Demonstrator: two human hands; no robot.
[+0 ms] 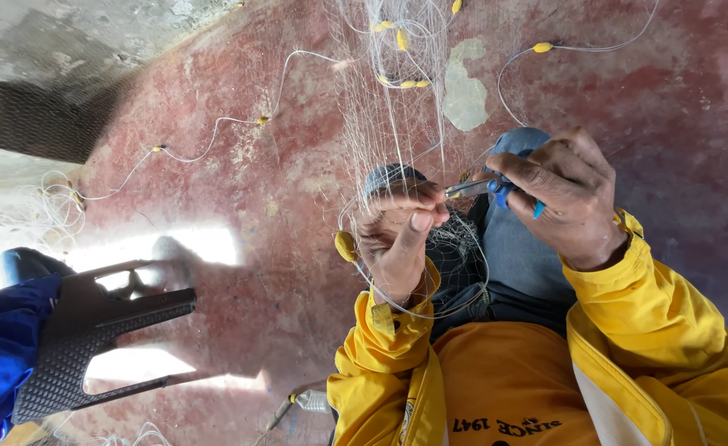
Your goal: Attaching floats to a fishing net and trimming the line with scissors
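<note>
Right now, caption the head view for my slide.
Left hand pinches fishing net; right hand works blue-handled scissors at it.

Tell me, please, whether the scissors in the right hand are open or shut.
Shut, as far as shows: the scissors in the right hand present one narrow metal tip at the left hand, with no gap visible between blades.
</note>
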